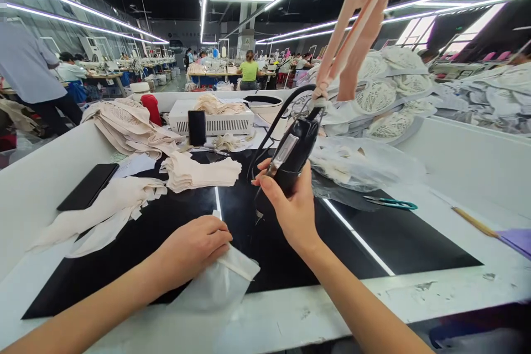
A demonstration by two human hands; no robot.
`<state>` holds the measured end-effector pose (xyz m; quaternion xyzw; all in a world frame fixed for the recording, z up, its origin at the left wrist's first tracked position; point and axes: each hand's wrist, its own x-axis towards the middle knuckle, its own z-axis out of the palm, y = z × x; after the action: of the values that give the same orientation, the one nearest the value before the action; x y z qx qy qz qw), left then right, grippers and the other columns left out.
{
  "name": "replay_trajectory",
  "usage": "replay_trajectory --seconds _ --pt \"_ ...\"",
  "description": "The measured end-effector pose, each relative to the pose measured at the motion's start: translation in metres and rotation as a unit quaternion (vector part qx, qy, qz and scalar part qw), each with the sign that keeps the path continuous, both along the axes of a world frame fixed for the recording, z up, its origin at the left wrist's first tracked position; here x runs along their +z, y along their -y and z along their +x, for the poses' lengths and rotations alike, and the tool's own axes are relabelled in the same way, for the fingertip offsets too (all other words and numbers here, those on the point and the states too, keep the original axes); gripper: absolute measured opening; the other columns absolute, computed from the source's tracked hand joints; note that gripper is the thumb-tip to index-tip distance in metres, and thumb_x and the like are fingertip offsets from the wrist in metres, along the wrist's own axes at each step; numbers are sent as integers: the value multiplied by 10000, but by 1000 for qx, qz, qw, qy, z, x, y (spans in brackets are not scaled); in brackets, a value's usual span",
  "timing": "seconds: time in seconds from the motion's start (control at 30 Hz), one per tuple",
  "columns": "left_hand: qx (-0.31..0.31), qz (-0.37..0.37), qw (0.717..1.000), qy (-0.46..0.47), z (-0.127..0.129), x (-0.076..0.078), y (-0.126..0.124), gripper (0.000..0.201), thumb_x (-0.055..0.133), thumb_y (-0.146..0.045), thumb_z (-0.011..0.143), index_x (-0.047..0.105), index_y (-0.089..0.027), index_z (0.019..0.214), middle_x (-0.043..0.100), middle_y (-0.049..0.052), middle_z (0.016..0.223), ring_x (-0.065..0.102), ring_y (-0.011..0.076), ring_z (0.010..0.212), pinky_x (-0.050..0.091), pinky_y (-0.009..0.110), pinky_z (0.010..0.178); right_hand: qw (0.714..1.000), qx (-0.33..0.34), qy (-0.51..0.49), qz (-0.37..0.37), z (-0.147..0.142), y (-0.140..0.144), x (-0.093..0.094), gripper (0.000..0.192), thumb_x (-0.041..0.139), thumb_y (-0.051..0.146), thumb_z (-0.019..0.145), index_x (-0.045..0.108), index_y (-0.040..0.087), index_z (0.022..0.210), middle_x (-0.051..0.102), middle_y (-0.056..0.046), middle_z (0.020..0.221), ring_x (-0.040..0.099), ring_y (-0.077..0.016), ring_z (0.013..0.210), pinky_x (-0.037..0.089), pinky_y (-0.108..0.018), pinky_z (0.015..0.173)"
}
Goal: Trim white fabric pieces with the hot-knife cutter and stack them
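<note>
My right hand (290, 207) grips a black corded hand tool (292, 152), its thin tip pointing down at the black glossy mat (373, 232). The tool hangs from pinkish fabric straps (357, 22) that run up out of view, and a black cable (274, 121) loops from its top. My left hand (194, 246) lies fingers curled on a white fabric piece (219, 282) at the mat's near edge. A stack of cream cut pieces (199, 172) sits just beyond the hands.
A black phone (88, 186) lies left beside cream fabric (108, 207). Teal scissors (392, 203) and a clear plastic bag (365, 163) lie right. A white box (215, 119), lace cups (385, 94) and a fabric heap (128, 124) stand farther back. People work at distant tables.
</note>
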<state>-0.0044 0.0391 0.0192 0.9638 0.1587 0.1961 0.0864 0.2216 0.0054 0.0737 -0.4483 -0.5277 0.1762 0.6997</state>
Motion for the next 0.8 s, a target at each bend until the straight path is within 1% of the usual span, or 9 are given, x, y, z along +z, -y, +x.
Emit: replay_trajectory --seconds 0.13,0.23,0.3,0.33,0.43,0.53,0.63,0.7,0.8 --pt "-4 13 1000 1 24 -9 10 56 705 -176 1064 724 -167 1116 748 75 1189 745 236 1072 644 379 990 997 -15 72 -40 24 7 -6 508 798 594 910 618 280 1267 757 -52 1173 716 -240 1020 609 -416 961" --pt "3 17 1000 -11 34 -16 15 71 728 -111 1029 692 -172 1028 734 56 1145 745 225 1045 642 364 967 985 -9 155 -78 53 15 -15 573 724 672 932 662 271 1337 782 -79 1238 745 -274 1131 611 -438 1032" --pt "3 30 1000 -7 36 -21 16 124 697 -54 1021 665 -171 997 719 51 1125 739 219 1051 632 355 968 979 -41 180 -90 79 20 -22 665 652 730 946 651 269 1425 794 -91 1278 765 -278 1149 628 -432 1029" --pt "1 38 999 -5 36 -23 16 140 686 -34 1014 655 -169 997 713 53 1127 735 222 1058 626 359 970 977 -61 183 -96 92 23 -25 642 603 724 979 667 261 1420 808 -98 1243 778 -277 1116 634 -435 1013" --pt "7 68 997 -17 34 -27 17 168 640 0 998 639 -169 998 698 56 1082 720 241 999 613 381 918 963 -136 196 -126 133 31 -36 525 551 652 1029 757 236 1274 837 -110 1109 799 -290 1054 644 -436 952" --pt "29 99 994 -41 31 -26 19 289 483 62 991 631 -184 960 674 41 965 690 234 879 579 369 837 937 -211 225 -161 170 40 -47 492 556 602 1013 785 196 1173 842 -128 1065 804 -310 963 649 -467 889" --pt "41 133 989 -48 29 -29 19 396 377 102 952 645 -190 931 655 39 882 656 233 785 543 369 770 905 -263 272 -194 200 52 -57 424 540 533 1037 794 200 1102 833 -136 1115 788 -312 1034 641 -486 933" --pt "51 151 986 -49 26 -34 17 379 386 50 999 676 -190 957 664 41 868 645 235 751 521 374 734 879 -291 308 -218 218 60 -61 342 574 459 1068 782 193 1119 814 -122 1167 766 -292 1120 613 -508 1021" --pt "89 166 981 -49 20 -43 12 239 493 -141 1099 726 -191 1111 693 46 888 656 242 762 506 376 738 834 -324 359 -265 241 71 -63 261 683 394 1067 747 176 1195 775 -97 1252 732 -273 1210 576 -540 1103"
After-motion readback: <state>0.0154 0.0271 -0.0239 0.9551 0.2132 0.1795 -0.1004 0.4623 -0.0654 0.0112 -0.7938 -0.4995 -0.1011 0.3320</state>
